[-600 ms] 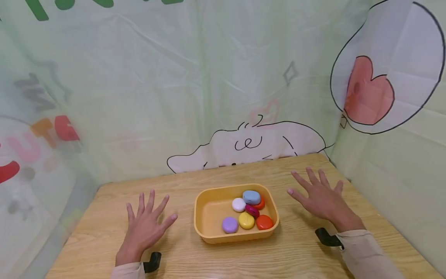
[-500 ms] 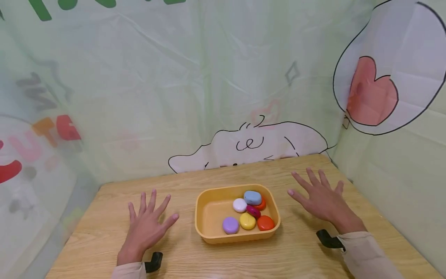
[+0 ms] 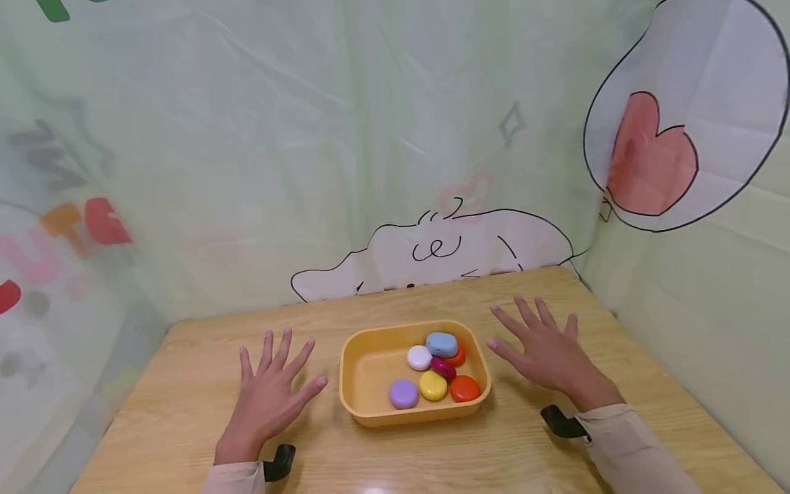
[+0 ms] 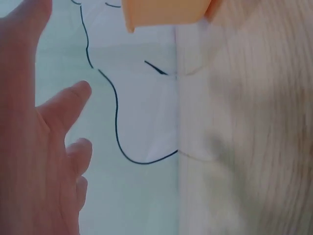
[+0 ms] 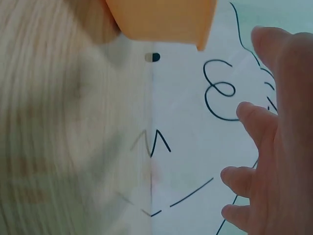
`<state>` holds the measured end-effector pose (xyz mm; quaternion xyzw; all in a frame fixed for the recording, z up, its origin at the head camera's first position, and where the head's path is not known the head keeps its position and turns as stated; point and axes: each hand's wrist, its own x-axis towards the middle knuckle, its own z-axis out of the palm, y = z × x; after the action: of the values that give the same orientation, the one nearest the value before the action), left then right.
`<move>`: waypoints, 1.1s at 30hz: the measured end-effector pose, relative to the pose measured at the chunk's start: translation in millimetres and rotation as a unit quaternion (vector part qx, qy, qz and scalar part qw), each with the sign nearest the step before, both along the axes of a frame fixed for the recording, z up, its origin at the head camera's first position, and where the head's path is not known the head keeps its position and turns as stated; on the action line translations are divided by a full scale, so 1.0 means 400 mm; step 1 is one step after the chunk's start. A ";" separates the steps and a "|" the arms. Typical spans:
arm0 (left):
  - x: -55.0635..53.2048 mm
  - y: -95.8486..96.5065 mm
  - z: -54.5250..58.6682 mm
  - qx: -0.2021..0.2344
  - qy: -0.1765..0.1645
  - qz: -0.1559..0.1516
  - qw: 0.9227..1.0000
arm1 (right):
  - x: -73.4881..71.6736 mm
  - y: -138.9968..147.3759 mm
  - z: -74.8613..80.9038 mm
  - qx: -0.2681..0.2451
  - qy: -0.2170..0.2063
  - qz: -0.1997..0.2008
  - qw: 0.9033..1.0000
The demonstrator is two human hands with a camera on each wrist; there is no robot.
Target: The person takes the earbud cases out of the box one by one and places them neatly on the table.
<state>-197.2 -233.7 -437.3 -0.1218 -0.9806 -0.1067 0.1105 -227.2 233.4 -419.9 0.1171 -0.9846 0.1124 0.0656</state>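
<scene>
A yellow-orange plastic tray [image 3: 370, 416] stands mid-table with several smooth, rounded pebble-like pieces inside. On its right side lie a light blue piece [image 3: 441, 344], a white one [image 3: 419, 357], a dark magenta one [image 3: 443, 368] and a yellow one [image 3: 433, 385]. Red pieces [image 3: 465, 389] sit at the right end, one partly hidden under the blue; a purple piece [image 3: 404, 394] is near the front wall. My left hand [image 3: 267, 398], fingers spread, hovers left of the tray and holds nothing. To the right of it my right hand [image 3: 549, 350] is likewise spread and bare.
The wooden table [image 3: 345, 460] meets a pale green printed curtain [image 3: 247, 171] at its back and sides. Black clips [image 3: 279, 463] show at both wrists, by the beige sleeves [image 3: 636, 446]. The tray's left part holds no pieces.
Both hands have moved inward toward the tray, the right hand more clearly. The view has shifted slightly. The pieces lie as before in the tray.
</scene>
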 end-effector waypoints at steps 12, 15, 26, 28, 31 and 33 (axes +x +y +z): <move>0.003 0.027 -0.007 -0.005 0.021 -0.021 1.000 | -0.007 -0.051 -0.025 0.017 0.026 0.036 0.999; 0.000 0.041 -0.009 -0.002 0.020 -0.028 0.999 | -0.006 -0.056 -0.026 0.020 0.030 0.038 0.999; 0.003 0.074 -0.004 -0.012 0.029 -0.048 0.998 | 0.005 -0.075 -0.051 0.002 0.040 0.047 0.998; 0.004 0.077 -0.003 -0.012 0.029 -0.050 0.998 | 0.006 -0.080 -0.052 -0.002 0.038 0.049 0.998; 0.004 0.083 -0.004 -0.010 0.038 -0.053 0.998 | 0.008 -0.088 -0.051 -0.009 0.035 0.053 0.998; 0.004 0.089 -0.008 -0.009 0.044 -0.055 0.997 | 0.009 -0.093 -0.051 -0.016 0.033 0.055 0.998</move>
<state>-195.7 -198.2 -440.6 -0.1814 -0.9675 -0.0988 0.1461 -223.6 196.2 -440.4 0.1735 -0.9721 0.1273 0.0935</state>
